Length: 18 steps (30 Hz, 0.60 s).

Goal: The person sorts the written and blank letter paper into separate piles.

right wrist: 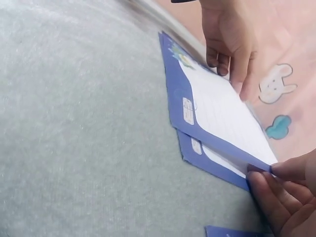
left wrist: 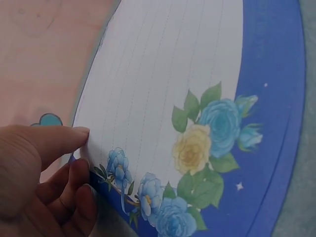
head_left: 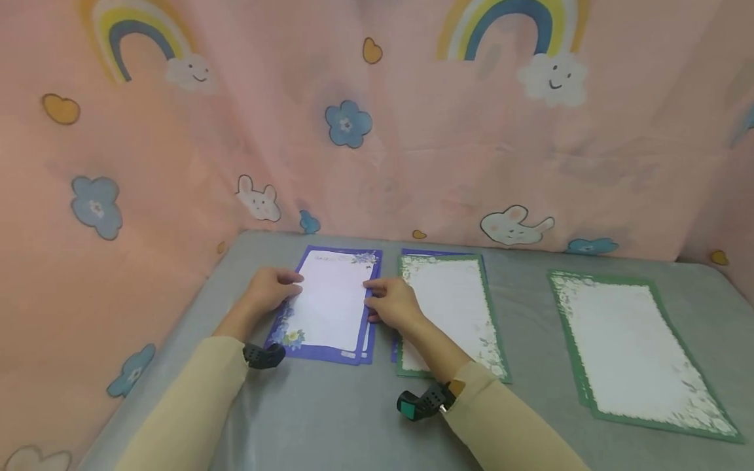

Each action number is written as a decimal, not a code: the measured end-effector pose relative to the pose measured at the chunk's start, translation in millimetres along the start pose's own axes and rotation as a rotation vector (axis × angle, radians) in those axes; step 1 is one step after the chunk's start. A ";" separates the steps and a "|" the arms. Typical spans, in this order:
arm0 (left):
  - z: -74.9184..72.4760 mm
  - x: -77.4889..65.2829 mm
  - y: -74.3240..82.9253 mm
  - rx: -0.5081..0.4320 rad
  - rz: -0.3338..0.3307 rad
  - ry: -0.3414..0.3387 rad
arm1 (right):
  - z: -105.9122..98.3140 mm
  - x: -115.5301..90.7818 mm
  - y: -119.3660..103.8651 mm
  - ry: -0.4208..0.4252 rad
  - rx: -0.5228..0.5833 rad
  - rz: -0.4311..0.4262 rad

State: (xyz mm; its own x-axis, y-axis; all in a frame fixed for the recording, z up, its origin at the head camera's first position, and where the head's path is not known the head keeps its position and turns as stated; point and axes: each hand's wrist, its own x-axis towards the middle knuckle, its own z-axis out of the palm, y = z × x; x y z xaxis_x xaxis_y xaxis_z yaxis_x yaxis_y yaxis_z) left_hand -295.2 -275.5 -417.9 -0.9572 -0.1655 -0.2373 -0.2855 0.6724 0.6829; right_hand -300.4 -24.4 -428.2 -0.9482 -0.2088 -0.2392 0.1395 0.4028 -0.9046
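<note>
A lined sheet of stationery paper (head_left: 330, 301) with a blue-violet border and printed flowers lies in front of me, between both hands. My left hand (head_left: 268, 288) pinches its left edge; in the left wrist view the thumb lies on top and the other fingers curl at the edge. On the opposite side my right hand (head_left: 396, 304) pinches the right edge between thumb and fingers. The right wrist view shows that edge slightly raised over a second blue-bordered sheet (right wrist: 217, 170), which sticks out below it.
To the right, a green-bordered floral sheet (head_left: 448, 307) overlaps another blue-bordered sheet (head_left: 436, 252). Farther right lie overlapping green-bordered sheets (head_left: 642, 347). A grey cloth covers the table (head_left: 330, 418). Pink printed curtain (head_left: 412, 150) hangs behind and at the sides.
</note>
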 end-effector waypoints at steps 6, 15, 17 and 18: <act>1.9 1.1 4.4 0.022 -0.014 0.012 | -2.0 2.2 1.2 0.009 -0.007 0.011; 3.7 1.2 9.0 0.057 -0.012 0.002 | -1.8 2.4 -0.1 0.045 -0.048 0.004; 4.9 0.2 10.4 0.067 -0.020 0.008 | 0.1 2.1 -0.4 0.061 -0.115 -0.032; 5.5 -0.4 11.4 0.075 -0.027 0.012 | 1.0 1.3 -1.2 0.073 -0.163 -0.054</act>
State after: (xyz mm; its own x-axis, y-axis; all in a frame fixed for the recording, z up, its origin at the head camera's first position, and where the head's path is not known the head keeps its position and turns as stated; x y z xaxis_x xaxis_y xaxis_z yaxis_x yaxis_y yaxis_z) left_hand -297.8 -263.8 -413.8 -0.9498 -0.1931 -0.2461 -0.3077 0.7196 0.6226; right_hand -301.6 -26.0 -427.8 -0.9722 -0.1711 -0.1598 0.0450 0.5333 -0.8448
